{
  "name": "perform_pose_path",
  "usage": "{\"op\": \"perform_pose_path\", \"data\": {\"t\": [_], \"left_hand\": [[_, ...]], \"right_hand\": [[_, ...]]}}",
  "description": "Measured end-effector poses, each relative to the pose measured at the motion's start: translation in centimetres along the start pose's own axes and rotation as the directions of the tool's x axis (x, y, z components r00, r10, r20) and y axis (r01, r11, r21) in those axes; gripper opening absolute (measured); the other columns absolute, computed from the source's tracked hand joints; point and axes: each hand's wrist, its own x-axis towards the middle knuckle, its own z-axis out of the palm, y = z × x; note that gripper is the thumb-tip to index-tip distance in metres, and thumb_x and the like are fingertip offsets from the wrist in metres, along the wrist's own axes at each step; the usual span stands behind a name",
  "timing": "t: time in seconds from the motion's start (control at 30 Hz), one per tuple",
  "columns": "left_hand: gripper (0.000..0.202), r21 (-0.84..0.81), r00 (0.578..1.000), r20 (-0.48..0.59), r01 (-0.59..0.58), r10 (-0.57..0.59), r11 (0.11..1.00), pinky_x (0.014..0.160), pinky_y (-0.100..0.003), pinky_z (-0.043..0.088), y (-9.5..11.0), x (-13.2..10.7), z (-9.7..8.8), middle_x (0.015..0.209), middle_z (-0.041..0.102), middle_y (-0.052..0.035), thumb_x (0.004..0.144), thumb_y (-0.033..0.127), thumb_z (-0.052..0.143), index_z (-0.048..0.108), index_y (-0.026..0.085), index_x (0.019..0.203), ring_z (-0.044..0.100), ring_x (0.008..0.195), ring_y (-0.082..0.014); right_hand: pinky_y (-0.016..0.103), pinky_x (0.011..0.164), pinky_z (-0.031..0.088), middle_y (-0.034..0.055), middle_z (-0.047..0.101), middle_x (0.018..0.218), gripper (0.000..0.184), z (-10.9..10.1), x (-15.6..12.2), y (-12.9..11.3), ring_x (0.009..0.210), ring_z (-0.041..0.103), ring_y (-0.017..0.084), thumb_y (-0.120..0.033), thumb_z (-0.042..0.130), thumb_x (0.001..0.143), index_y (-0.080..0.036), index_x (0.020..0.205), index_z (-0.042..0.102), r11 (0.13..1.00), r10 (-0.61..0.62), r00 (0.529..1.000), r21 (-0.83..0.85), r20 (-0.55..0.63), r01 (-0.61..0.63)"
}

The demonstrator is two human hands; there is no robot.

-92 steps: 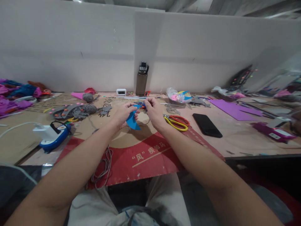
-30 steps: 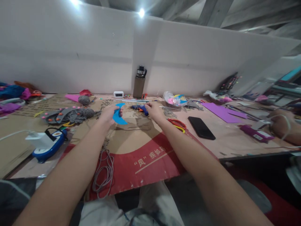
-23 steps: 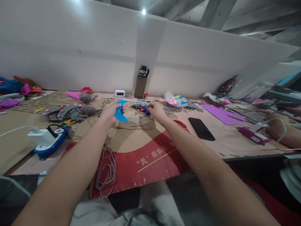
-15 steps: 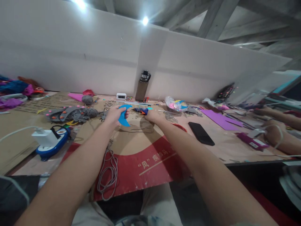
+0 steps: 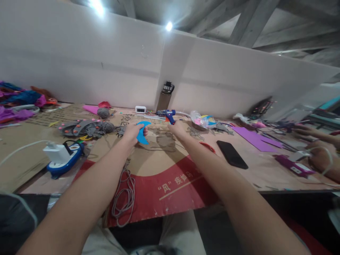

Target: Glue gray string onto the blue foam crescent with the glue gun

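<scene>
My left hand (image 5: 132, 134) is closed on a blue crescent-shaped cutout (image 5: 141, 136), held above the cardboard (image 5: 148, 164). My right hand (image 5: 177, 128) is wrapped round the handle of a blue glue gun (image 5: 169, 114), whose nozzle end points left, in front of a bottle (image 5: 164, 97). Below my hands the cardboard bears a greyish patch and a red printed part. A bundle of grey cord (image 5: 124, 198) lies over its near edge, left of centre.
A blue power strip (image 5: 63, 162) with a white plug stands at left, behind it grey felt pieces (image 5: 79, 128) with dots. To the right lie a black phone (image 5: 232, 154), purple sheets (image 5: 252, 139) and a magenta power strip (image 5: 293, 165). Another person's hands (image 5: 318, 148) are at far right.
My right hand has lifted the glue gun upward and tilted it, so more of its body shows. My left hand still holds the blue cutout in nearly the same place. The view has shifted slightly.
</scene>
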Motion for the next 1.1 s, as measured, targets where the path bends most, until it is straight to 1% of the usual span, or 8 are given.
{"op": "perform_pose_path", "data": {"t": [0.13,0.2,0.33,0.43,0.57,0.77,0.93,1.1], "left_hand": [[0.008,0.06,1.0,-0.004,-0.022,0.022,0.998,0.043,-0.022,0.047,-0.3,0.3,-0.2,0.055,0.059,-0.0035,0.077,0.006,0.053,0.055,0.011,0.072,0.054,0.043,-0.0102],[0.01,0.064,0.999,-0.012,-0.031,0.032,0.997,0.041,-0.021,0.044,-0.3,0.4,-0.2,0.054,0.058,-0.0027,0.077,0.005,0.051,0.055,0.011,0.071,0.052,0.041,-0.0092],[0.011,0.069,0.998,-0.051,-0.038,0.042,0.997,0.041,-0.02,0.044,-0.2,0.4,-0.1,0.054,0.058,-0.0021,0.078,0.004,0.05,0.054,0.011,0.071,0.051,0.041,-0.0089],[0.011,0.069,0.996,-0.071,-0.041,0.046,0.997,0.043,-0.02,0.044,-0.3,0.5,-0.1,0.053,0.057,-0.002,0.078,0.003,0.05,0.054,0.011,0.071,0.051,0.041,-0.0087],[0.01,0.077,0.993,-0.081,-0.079,0.086,0.994,0.044,-0.021,0.046,-0.3,0.3,0.0,0.054,0.058,-0.002,0.077,0.003,0.051,0.055,0.011,0.072,0.052,0.043,-0.0092],[0.009,0.06,0.991,-0.073,-0.11,0.114,0.992,0.043,-0.021,0.044,-0.2,-0.2,0.3,0.055,0.057,-0.0027,0.077,0.005,0.051,0.055,0.011,0.072,0.052,0.043,-0.0096],[0.007,0.037,0.987,-0.068,-0.145,0.147,0.989,0.043,-0.021,0.044,-0.4,0.0,0.1,0.056,0.057,-0.0021,0.075,0.007,0.056,0.055,0.013,0.07,0.052,0.043,-0.0091],[0.006,0.04,0.983,-0.081,-0.159,0.162,0.986,0.045,-0.023,0.047,-0.6,0.4,0.0,0.057,0.059,-0.0028,0.076,0.008,0.058,0.056,0.012,0.071,0.054,0.043,-0.0094]], "right_hand": [[0.019,0.043,0.035,0.0006,0.063,0.075,0.027,-0.3,-1.6,0.4,0.052,0.054,0.009,-0.008,0.051,0.067,-0.018,0.092,0.049,0.981,-0.011,0.998,0.192,0.069,-0.003],[0.017,0.043,0.036,0.0004,0.064,0.085,0.031,-0.6,-2.2,0.4,0.055,0.057,0.008,-0.008,0.05,0.067,-0.019,0.096,0.048,0.963,-0.035,0.996,0.27,0.084,0.011],[0.015,0.045,0.04,0.0002,0.063,0.089,0.028,-1.3,-3.0,0.2,0.059,0.057,0.007,-0.016,0.056,0.071,-0.02,0.097,0.047,0.908,-0.095,0.993,0.414,0.072,0.057],[0.016,0.038,0.035,0.0012,0.063,0.085,0.023,-1.6,-3.4,-0.2,0.052,0.054,0.007,-0.027,0.056,0.077,-0.02,0.095,0.045,0.871,-0.113,0.99,0.488,0.086,0.057],[0.016,0.036,0.033,0.001,0.064,0.085,0.021,-1.4,-4.1,-0.8,0.048,0.051,0.006,-0.027,0.051,0.08,-0.021,0.098,0.044,0.883,-0.16,0.984,0.458,0.082,0.105],[0.02,0.043,0.038,-0.0018,0.058,0.067,0.024,-1.1,-4.7,-1.0,0.049,0.052,0.009,-0.022,0.056,0.077,-0.018,0.1,0.05,0.937,-0.249,0.959,0.285,0.132,0.204],[0.025,0.051,0.046,0.002,0.061,0.085,0.027,-1.1,-5.0,-1.1,0.051,0.052,0.009,-0.023,0.055,0.078,-0.02,0.104,0.048,0.93,-0.299,0.951,0.245,0.076,0.273],[0.026,0.051,0.047,0.0041,0.062,0.09,0.03,-1.0,-5.2,-1.1,0.056,0.052,0.011,-0.026,0.055,0.078,-0.02,0.107,0.048,0.927,-0.318,0.944,0.242,0.094,0.288]]}}
